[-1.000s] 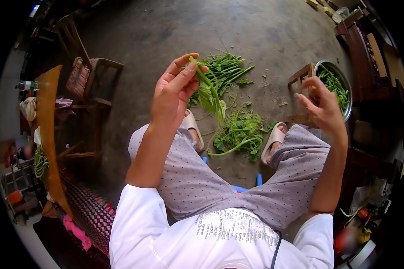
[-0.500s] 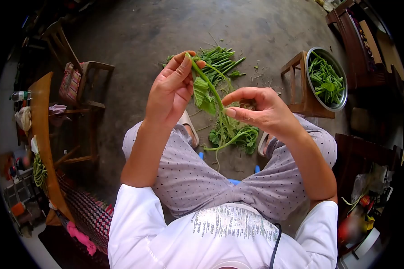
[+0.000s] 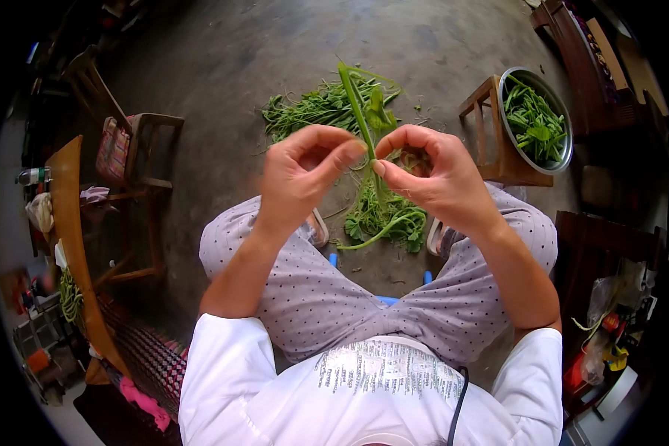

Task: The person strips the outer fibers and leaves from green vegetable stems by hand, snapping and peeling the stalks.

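A green leafy stem [image 3: 358,108] stands upright between my two hands, over the floor. My right hand [image 3: 431,167] pinches it near its lower end between thumb and index finger. Thumb and index finger of my left hand [image 3: 312,167] are pinched together at the stem's left side; whether they grip the stem or a thin strand of it is too small to tell. Behind the hands lies a pile of long green stems [image 3: 312,111]. Nearer my feet is a heap of leaves and tendrils [image 3: 390,219].
A metal basin [image 3: 569,149] of cut green stems rests on a wooden stool [image 3: 490,160] at the right. A wooden chair [image 3: 152,141] and a wooden table [image 3: 70,201] stand at the left. Dark wooden furniture [image 3: 583,97] is at the far right.
My left hand has left the stem's top and moved down beside my right hand. The stem now points up. My right hand came in from near the basin and took hold of the stem.
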Action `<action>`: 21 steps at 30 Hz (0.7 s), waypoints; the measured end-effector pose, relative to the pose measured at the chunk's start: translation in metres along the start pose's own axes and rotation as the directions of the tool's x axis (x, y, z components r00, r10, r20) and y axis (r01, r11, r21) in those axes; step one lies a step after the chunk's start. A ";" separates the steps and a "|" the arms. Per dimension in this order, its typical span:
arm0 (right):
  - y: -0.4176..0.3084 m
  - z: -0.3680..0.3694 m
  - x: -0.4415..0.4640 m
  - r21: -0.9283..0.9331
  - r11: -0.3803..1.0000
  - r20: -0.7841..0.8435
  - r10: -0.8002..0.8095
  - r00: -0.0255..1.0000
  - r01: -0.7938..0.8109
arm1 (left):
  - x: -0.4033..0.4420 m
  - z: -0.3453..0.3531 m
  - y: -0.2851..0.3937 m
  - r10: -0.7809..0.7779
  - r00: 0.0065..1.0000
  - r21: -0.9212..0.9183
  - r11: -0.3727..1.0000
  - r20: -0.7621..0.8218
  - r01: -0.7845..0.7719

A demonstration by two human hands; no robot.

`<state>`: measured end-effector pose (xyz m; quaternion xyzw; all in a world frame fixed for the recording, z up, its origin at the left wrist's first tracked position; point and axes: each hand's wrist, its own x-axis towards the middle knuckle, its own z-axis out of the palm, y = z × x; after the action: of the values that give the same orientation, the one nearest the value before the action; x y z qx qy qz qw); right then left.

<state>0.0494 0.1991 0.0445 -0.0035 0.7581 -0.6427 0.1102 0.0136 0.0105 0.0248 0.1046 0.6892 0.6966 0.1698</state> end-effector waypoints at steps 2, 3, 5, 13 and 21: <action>-0.001 0.001 -0.001 -0.083 0.996 -0.026 -0.049 0.998 0.047 | 0.003 0.008 -0.016 0.039 0.999 -0.105 0.994 0.027 -0.036; -0.001 0.001 -0.001 -0.170 0.981 -0.048 -0.100 0.994 0.091 | 0.004 0.008 -0.020 -0.002 0.999 -0.221 0.975 0.051 0.013; 0.005 0.001 0.001 -0.078 0.992 -0.057 -0.104 0.993 0.100 | 0.006 0.007 -0.018 -0.130 0.987 -0.439 0.885 0.095 0.158; 0.006 -0.003 0.003 -0.008 0.990 -0.109 -0.142 0.984 0.142 | 0.008 0.009 -0.024 -0.209 0.964 -0.575 0.774 0.163 0.265; 0.000 0.000 -0.001 -0.188 0.964 -0.173 -0.224 0.959 0.191 | 0.007 0.012 -0.025 -0.196 0.966 -0.586 0.769 0.166 0.256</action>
<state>0.0500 0.1990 0.0449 -0.0303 0.8124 -0.5814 -0.0326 0.0139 0.0242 -0.0001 -0.0055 0.4304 0.8479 0.3094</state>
